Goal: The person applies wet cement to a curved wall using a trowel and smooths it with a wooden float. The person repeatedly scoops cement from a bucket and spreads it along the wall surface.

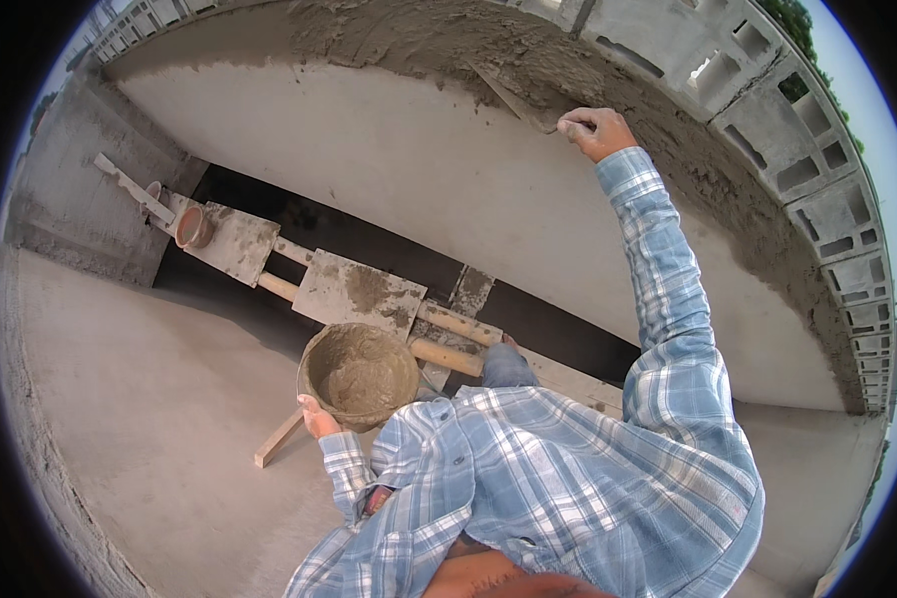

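Trowel (513, 98) sat gripped in the raised right hand (594, 131), blade against wet plaster on the wall (389, 149); left hand (316, 417) clasped the mortar bucket (359, 375) rim below.

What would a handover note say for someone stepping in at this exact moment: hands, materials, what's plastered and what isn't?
Right hand: raised, gripping a trowel pressed against the wet mortar band near the top of the wall.
Left hand: holding the rim of the mortar pan, which is well filled with wet mix.
Nearby: two mortar-smeared boards on wooden poles along the wall base, with a small orange bowl on the far one.
Done: the wide lower wall face looks smooth.
Left: the rough top band and the bare hollow blocks above it.
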